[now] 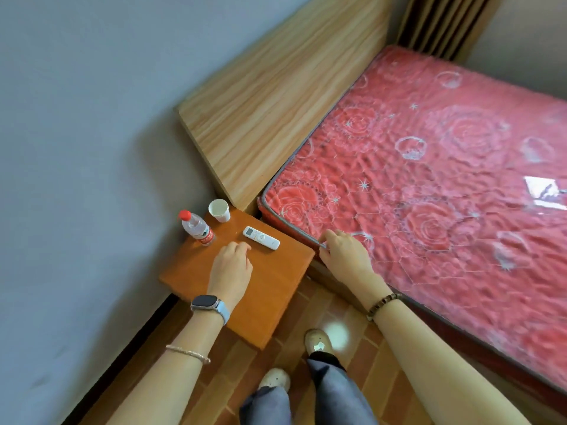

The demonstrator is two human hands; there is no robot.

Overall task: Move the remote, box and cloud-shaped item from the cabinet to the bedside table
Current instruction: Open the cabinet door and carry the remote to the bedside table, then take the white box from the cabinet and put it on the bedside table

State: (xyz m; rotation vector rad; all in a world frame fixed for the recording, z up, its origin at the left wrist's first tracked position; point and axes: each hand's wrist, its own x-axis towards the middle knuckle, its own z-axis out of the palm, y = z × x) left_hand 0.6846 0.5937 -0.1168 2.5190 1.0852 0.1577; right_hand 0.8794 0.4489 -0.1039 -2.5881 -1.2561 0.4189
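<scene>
A white remote (261, 237) lies flat on the orange bedside table (276, 289), near its far right side. My left hand (232, 266) hovers over the table just short of the remote, fingers curled and holding nothing that I can see. My right hand (345, 251) rests on the corner edge of the red mattress (429, 185), fingers bent over the edge. No box, cloud-shaped item or cabinet is in view.
A plastic water bottle (198, 228) with a red cap and a white paper cup (219, 210) stand at the table's far edge. A wooden headboard (270, 96) rises behind. Grey wall on the left, brick-pattern floor (346, 320) and my feet below.
</scene>
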